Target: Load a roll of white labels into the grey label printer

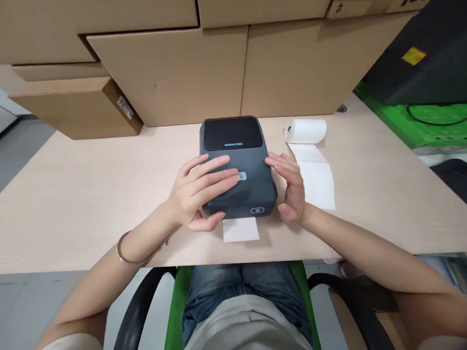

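Note:
A dark grey label printer (251,148) sits on the pale wooden table (82,204), facing me. A white label (240,229) sticks out of its front slot. My left hand (197,192) lies on the printer's left side, fingers spread over the top, thumb under the front corner. My right hand (291,185) rests flat against the printer's right side. Both hands touch the printer together. A silver bangle (124,254) circles my left wrist.
A white label roll (305,131) lies right of the printer, its strip (315,178) unrolled toward me. Cardboard boxes (173,73) stack along the table's back. A black case and green surface (430,117) stand at right. My chair's black armrests sit below the table edge.

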A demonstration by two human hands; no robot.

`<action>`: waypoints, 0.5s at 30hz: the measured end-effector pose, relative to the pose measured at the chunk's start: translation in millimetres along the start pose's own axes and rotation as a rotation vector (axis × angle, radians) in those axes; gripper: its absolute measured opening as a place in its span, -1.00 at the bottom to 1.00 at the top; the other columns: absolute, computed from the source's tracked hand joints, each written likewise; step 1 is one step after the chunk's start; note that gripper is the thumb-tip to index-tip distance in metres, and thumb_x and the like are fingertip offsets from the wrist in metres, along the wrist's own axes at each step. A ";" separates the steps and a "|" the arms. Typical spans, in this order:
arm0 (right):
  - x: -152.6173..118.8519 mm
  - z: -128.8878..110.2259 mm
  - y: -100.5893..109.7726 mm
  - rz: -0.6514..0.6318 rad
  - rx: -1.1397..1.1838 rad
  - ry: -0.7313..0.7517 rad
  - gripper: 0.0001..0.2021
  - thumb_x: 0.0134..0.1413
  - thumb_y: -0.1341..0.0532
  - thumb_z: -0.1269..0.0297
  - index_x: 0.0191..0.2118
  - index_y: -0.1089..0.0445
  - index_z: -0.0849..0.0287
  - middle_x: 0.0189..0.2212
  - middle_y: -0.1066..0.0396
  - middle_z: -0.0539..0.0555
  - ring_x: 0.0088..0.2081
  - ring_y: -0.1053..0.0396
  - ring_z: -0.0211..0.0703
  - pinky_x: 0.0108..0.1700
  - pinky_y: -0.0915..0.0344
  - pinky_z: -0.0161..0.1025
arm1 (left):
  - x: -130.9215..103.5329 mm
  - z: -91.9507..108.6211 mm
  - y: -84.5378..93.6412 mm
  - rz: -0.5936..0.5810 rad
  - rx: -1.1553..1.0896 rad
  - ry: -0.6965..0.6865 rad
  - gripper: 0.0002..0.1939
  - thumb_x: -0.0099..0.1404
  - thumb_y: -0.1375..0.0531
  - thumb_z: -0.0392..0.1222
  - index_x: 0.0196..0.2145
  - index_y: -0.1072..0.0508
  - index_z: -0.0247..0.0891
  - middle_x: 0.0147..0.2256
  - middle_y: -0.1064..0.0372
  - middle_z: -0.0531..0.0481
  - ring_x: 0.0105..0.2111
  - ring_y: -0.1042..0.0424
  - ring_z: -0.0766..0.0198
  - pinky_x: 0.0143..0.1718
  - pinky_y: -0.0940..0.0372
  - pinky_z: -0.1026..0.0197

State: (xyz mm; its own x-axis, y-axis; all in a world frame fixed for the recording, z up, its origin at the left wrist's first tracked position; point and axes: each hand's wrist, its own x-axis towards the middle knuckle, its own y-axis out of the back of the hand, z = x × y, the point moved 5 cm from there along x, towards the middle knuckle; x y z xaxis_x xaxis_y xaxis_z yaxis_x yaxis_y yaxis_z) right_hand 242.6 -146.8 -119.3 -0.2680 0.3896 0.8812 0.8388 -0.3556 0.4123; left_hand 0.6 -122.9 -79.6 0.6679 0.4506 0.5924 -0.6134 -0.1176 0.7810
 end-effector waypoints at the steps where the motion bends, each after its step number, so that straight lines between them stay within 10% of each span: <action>1: -0.7 1.1 -0.6 -0.010 0.006 -0.023 -0.33 0.37 0.11 -0.15 0.49 -0.03 -0.10 0.27 -0.41 0.15 0.33 -0.37 0.23 0.35 -0.29 0.37 | 2.6 -2.6 -2.8 -0.012 -0.022 -0.050 -0.33 0.23 -0.13 0.41 0.16 -0.52 0.06 0.03 -0.64 -0.02 0.23 -0.51 -0.17 0.32 -0.27 -0.31; 7: -3.8 7.4 -3.4 0.018 0.106 -0.184 -0.34 0.42 0.14 -0.17 0.52 0.00 -0.13 0.43 -0.20 0.07 0.49 -0.11 0.21 0.50 -0.10 0.37 | 3.6 7.9 -3.3 0.218 -0.069 -0.296 -0.18 0.43 0.00 0.20 0.52 0.00 -0.16 0.12 -0.60 -0.09 0.33 -0.42 -0.02 0.31 -0.31 -0.11; 15: -8.2 10.0 -7.7 -0.032 0.212 -0.272 -0.32 0.43 0.08 -0.18 0.55 0.05 -0.17 0.51 -0.06 0.01 0.52 -0.04 0.18 0.53 -0.07 0.31 | 8.8 25.3 1.9 0.276 0.041 -0.182 -0.17 0.28 -0.09 0.06 0.47 -0.15 -0.16 0.03 -0.65 0.02 0.18 -0.56 -0.02 0.45 -0.07 -0.07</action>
State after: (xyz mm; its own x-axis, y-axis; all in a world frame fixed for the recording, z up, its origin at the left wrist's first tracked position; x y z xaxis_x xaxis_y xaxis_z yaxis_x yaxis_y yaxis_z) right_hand 243.1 -138.7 -132.0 -0.1833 0.6197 0.7632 0.9194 -0.1667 0.3562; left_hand 15.9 -141.6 -67.9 0.5452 0.2313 0.8058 -0.7670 -0.2504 0.5908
